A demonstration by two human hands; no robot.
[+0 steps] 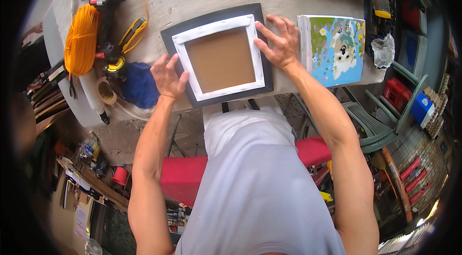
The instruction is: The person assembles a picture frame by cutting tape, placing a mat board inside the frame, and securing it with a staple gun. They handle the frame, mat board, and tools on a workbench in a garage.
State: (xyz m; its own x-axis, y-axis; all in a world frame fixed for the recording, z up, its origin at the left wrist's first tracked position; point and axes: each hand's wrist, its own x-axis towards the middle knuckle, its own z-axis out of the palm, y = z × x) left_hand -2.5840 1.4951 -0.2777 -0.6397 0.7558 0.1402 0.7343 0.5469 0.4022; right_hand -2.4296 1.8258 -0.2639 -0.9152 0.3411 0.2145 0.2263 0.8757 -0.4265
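Left grip (168,76) | right grip (280,43) | both splayed | brown-backed canvas (220,60) | flat black frame (267,78)

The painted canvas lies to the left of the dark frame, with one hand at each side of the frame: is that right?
No: in the head view, the painted canvas lies to the right of the dark frame. The left hand and right hand are indeed at the frame's sides.

The left hand (169,77) and right hand (281,43) rest at opposite sides of a white-edged canvas (221,60), lying back up within a black frame (211,19). A colourful painting (339,52) lies right, orange cord (81,40) left.
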